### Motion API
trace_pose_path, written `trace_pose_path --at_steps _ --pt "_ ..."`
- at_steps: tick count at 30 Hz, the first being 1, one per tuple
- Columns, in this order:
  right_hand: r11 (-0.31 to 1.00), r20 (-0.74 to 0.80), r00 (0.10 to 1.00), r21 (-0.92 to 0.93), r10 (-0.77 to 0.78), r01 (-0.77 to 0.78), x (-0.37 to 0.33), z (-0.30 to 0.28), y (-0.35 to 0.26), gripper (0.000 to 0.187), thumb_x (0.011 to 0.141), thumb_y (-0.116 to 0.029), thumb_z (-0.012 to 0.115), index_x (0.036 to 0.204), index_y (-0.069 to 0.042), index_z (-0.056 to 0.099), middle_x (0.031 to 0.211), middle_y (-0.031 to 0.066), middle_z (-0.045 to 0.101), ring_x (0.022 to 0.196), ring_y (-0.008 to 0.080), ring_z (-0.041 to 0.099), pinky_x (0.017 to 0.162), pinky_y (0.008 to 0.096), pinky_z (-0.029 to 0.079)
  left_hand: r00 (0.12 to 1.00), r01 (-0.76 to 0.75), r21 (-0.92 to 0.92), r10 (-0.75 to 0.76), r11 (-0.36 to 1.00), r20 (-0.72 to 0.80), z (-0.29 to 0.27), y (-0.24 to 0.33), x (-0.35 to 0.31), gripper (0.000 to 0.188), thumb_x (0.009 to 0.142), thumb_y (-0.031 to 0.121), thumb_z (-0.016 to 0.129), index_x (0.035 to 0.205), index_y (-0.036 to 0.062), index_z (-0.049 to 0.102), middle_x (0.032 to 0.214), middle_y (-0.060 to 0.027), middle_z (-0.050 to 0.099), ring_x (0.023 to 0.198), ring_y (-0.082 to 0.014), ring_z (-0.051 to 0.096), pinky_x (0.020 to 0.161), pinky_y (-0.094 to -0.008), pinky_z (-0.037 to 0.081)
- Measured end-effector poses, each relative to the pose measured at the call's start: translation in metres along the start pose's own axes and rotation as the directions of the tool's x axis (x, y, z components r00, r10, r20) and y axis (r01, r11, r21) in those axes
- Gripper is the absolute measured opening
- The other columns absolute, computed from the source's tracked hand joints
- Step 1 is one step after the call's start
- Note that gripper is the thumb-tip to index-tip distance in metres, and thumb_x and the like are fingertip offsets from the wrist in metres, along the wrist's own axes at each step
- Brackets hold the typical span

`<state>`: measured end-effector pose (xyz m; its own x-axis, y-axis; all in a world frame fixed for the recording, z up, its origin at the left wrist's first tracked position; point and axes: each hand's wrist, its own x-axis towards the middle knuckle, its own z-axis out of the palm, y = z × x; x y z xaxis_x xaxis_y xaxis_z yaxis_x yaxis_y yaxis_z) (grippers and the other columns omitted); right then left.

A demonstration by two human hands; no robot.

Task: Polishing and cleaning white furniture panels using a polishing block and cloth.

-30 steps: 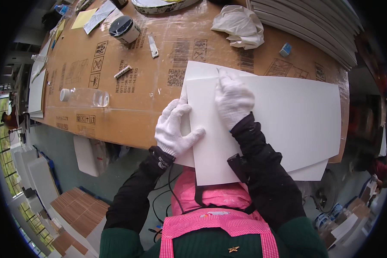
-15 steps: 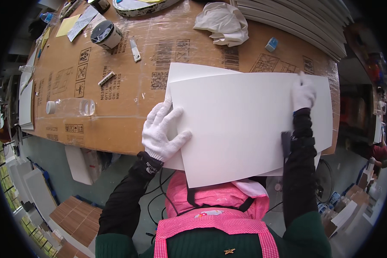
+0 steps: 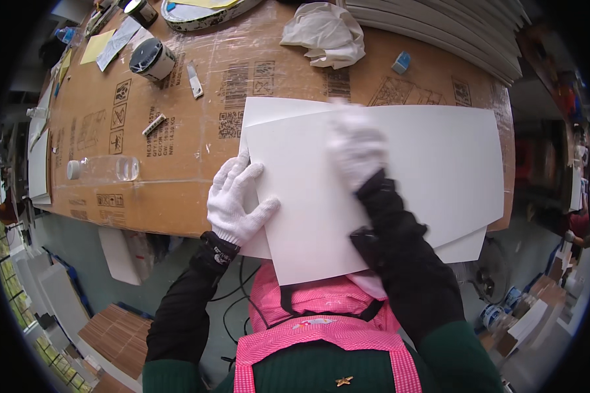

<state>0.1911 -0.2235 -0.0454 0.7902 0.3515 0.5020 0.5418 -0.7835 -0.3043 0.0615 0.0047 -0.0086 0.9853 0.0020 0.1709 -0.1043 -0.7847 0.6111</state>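
A large white panel (image 3: 308, 196) lies flat in front of me, its near edge jutting over the table edge toward my apron. Beneath it, turned slightly, is a second white panel (image 3: 259, 110), showing at the far left corner and the near right corner. My left hand (image 3: 233, 200), in a white knitted glove, lies with fingers spread at the panels' left side, thumb on the top panel. Over the far middle part of the top panel is my right hand (image 3: 357, 144), also gloved. Motion smears its fingers, so whether it holds anything is hidden.
Brown printed cardboard covers the table (image 3: 196, 157). On it are a clear bottle (image 3: 105, 168) on its side, a dark-lidded tub (image 3: 152, 59), a utility knife (image 3: 194, 80), a small white tube (image 3: 154, 124), a crumpled white cloth (image 3: 324, 36), a small blue block (image 3: 401, 62) and stacked white panels (image 3: 439, 33).
My right hand has swept left across the top panel, from its right part to its middle. The left hand keeps its place at the panels' left side; the whole view has shifted slightly.
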Motion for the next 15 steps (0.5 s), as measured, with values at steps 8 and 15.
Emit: trace_pose_path --at_steps 8,15 --pt "0.799 0.117 0.963 -0.539 -0.243 0.267 -0.019 0.048 -0.045 0.026 0.086 -0.011 0.054 0.106 0.004 0.058 0.09 0.0171 0.064 0.075 0.0296 0.067 0.065 0.0421 0.056 1.0 -0.023 -0.01 0.023 1.0 0.021 0.013 0.012 0.01 0.063 0.066 0.026 0.083 0.124 0.0092 0.062 0.144 -0.0192 0.052 0.13 -0.0397 0.047 0.108 -0.0472 0.041" --pt "0.96 0.35 0.936 0.274 -0.039 -0.062 0.022 -0.01 -0.031 0.035 0.084 -0.009 0.056 0.118 0.001 0.059 0.088 0.018 0.065 0.074 0.0312 0.066 0.066 0.0374 0.057 0.998 -0.065 0.015 0.065 0.998 -0.001 0.005 0.007 0.005 0.062 0.065 0.023 0.081 0.122 0.0044 0.061 0.138 -0.0242 0.055 0.126 -0.0433 0.05 0.107 -0.0499 0.041"
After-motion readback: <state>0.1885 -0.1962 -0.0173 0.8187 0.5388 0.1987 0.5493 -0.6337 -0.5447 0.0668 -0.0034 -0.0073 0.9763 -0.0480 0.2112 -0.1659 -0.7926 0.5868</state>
